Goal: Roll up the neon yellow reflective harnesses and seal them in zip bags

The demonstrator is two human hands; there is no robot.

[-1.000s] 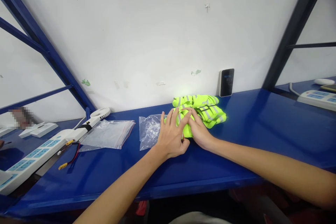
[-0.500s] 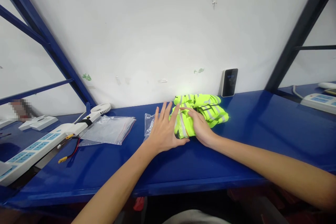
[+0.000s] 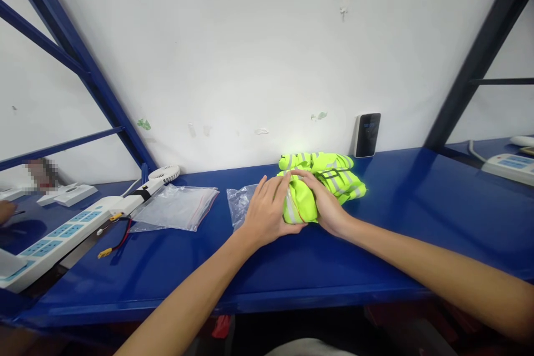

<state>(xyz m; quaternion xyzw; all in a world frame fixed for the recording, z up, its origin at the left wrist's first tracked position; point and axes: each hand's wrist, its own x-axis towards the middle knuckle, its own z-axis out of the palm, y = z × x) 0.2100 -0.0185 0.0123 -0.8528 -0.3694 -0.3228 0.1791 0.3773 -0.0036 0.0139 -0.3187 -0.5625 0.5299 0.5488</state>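
Observation:
A folded neon-yellow vest [image 3: 301,200] with grey reflective strips lies between my two hands on the blue table. My left hand [image 3: 267,208] curves round its left side, thumb along the near edge. Against its right side my right hand [image 3: 327,203] is cupped, fingers reaching over the top. Part of a clear plastic bag [image 3: 241,203] sticks out left of my left hand; the rest is hidden under it. More neon-yellow vests [image 3: 340,178] lie bundled just behind and to the right.
Flat clear bags [image 3: 177,208] lie on the left of the blue table [image 3: 417,206], beside a white fan [image 3: 166,173], a power strip [image 3: 79,228] and a cable with yellow connectors [image 3: 120,236]. A black-faced device [image 3: 367,134] leans on the wall. Someone's hand shows at far left.
My left hand's fingers have drawn in and closed round the folded vest, which looks more bunched. The view has shifted slightly. Part of another person's hand has appeared at the far left.

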